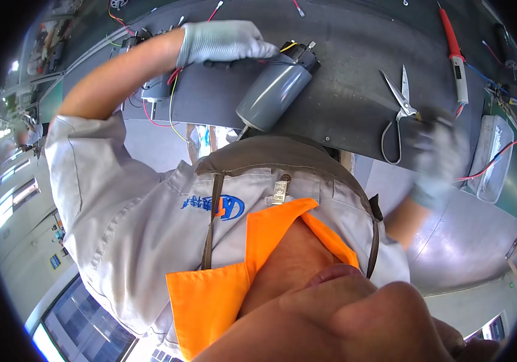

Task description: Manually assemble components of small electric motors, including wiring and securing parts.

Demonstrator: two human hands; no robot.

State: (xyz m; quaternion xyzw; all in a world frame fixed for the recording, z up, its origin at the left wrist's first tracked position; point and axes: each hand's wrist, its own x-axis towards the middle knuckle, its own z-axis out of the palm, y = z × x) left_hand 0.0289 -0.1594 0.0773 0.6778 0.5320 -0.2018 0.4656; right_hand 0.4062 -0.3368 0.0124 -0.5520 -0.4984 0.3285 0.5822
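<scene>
A grey cylindrical motor lies tilted on the dark bench, its shaft toward me and its black end cap away. My left hand, in a pale ribbed glove, is beside that cap with its fingers pinched together. A thin dark wire runs from the cap to beneath these fingers. To the right, a pair of scissors has its blades apart. My gloved right hand is smeared by motion beside the scissors' handles and covers one of them. Whether it grips them is unclear.
Another motor with red and yellow wires sits left, partly behind my left forearm. A red-and-white soldering iron lies at the far right. Near it stands a clear plastic tray with a red cable crossing it. Short wires lie along the far side.
</scene>
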